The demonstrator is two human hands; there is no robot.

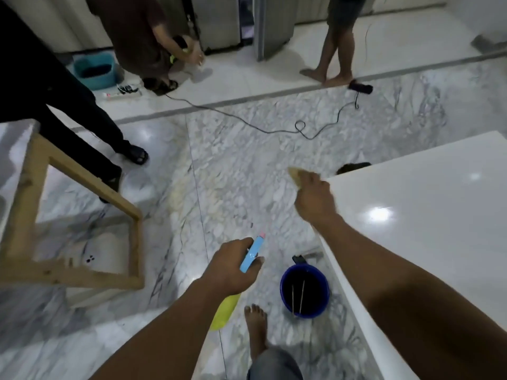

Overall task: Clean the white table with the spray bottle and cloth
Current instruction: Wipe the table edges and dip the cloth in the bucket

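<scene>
The left hand (229, 268) is curling its fingers round the spray bottle (253, 252), whose blue head is pointing forward and whose yellow body is hanging below the wrist, over the marble floor. The right hand (314, 200) is clutching a tan cloth (296, 174) that is sticking out just beside the white table (411, 215) corner.

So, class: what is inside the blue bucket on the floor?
Inside the blue bucket, two thin pale rods show against the dark interior. Whether it holds water is too dark to tell.
</scene>
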